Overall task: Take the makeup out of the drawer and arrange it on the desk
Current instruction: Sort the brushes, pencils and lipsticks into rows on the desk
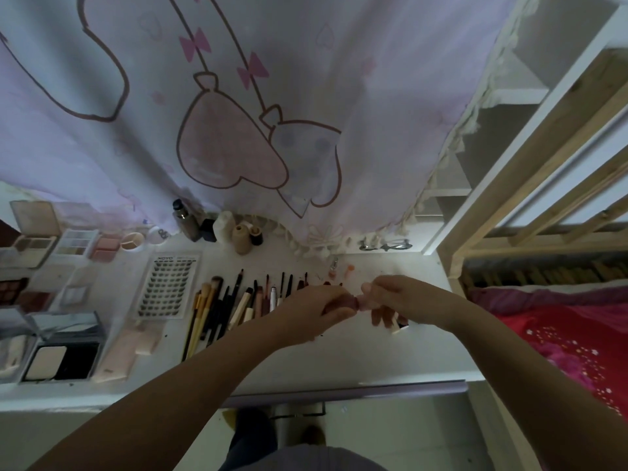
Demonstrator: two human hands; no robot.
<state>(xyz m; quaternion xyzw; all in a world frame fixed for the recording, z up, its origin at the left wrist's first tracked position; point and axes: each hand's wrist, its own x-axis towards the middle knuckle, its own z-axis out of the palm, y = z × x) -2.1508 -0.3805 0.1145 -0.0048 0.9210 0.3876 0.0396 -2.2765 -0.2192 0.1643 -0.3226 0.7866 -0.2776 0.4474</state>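
Note:
Both my hands meet above the white desk (356, 355), right of its middle. My left hand (316, 309) grips a small dark red makeup tube (350, 303). My right hand (390, 295) pinches the tube's pale pink end (367, 302). Under my right hand lies a small cream and dark stick (398, 327), partly hidden. A row of brushes and pencils (231, 307) lies left of my hands. A lash card (169, 287) and open palettes and compacts (61, 348) fill the desk's left side. The drawer front (343, 390) shows as a lilac strip at the desk's near edge.
Bottles and small jars (221, 229) stand at the back under a hanging cartoon-print curtain (238, 113). Tiny orange bits (341, 270) lie behind my hands. A wooden bed frame (530, 205) and red bedding (564, 341) are on the right.

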